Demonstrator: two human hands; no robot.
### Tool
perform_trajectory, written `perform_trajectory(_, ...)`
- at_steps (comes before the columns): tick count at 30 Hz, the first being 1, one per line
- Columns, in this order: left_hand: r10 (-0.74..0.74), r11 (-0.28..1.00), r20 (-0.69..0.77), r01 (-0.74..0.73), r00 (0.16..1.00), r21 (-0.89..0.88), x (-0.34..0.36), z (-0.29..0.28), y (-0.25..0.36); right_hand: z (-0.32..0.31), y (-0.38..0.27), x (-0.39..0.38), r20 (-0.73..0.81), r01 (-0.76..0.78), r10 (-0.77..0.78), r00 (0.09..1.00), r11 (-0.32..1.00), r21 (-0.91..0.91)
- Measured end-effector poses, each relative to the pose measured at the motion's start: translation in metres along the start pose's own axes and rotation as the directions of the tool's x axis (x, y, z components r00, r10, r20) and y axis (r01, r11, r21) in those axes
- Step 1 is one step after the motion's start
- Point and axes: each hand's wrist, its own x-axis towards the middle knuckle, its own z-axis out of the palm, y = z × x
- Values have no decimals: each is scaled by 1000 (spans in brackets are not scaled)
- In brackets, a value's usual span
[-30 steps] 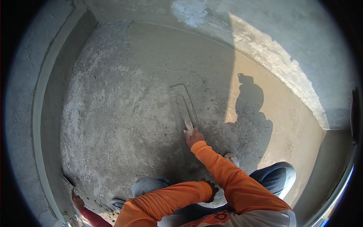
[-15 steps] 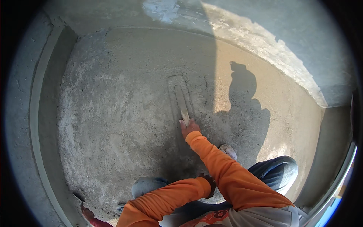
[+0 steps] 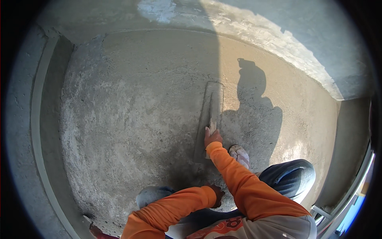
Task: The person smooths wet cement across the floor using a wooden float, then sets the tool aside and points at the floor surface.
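Note:
My right hand (image 3: 213, 136) is wrapped round the handle of a long, mortar-coated plastering float (image 3: 203, 123). The float lies flat on the grey, rough mortar floor (image 3: 131, 119), its far end close to the line between shade and sunlight. In shadow near my lap, my left hand (image 3: 216, 196) hangs bent at the wrist, away from the float; its fingers are too dark to make out. Beyond my right forearm a mortar-smeared shoe (image 3: 239, 154) stands on the floor.
Low concrete ledges border the floor at left (image 3: 55, 111) and right (image 3: 348, 147). A wall (image 3: 246, 28) runs along the far side. At the lower left a co-worker's hand (image 3: 95, 231) is beside a small flat tool (image 3: 86, 218). My head's shadow (image 3: 252, 81) falls across the sunlit mortar.
My right hand has carried the float rightward over the floor, tilting it slightly to the right. The left hand keeps its place. The co-worker's hand at the lower left has shifted slightly.

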Motion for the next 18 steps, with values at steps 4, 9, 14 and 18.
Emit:
perform_trajectory(4, -3, 999, 19, 2, 1000, 50, -5, 2, 2, 11, 38, -49, 53, 9, -9, 999, 1000, 5)
perform_trajectory(9, 39, 998, -119, -34, 992, 47, 30, 34, -10, 3, -25, 1, 128, 129, -121, 984, 990, -61)
perform_trajectory(14, 9, 994, 28, -13, 1000, 112, 5, 10, 4, -5, 31, -35, 2, -118, 118, 993, 993, 17)
perform_trajectory(18, 36, 990, 55, -43, 998, 131, 16, 10, 10, 10, 17, -47, 176, 55, -51, 983, 998, -18)
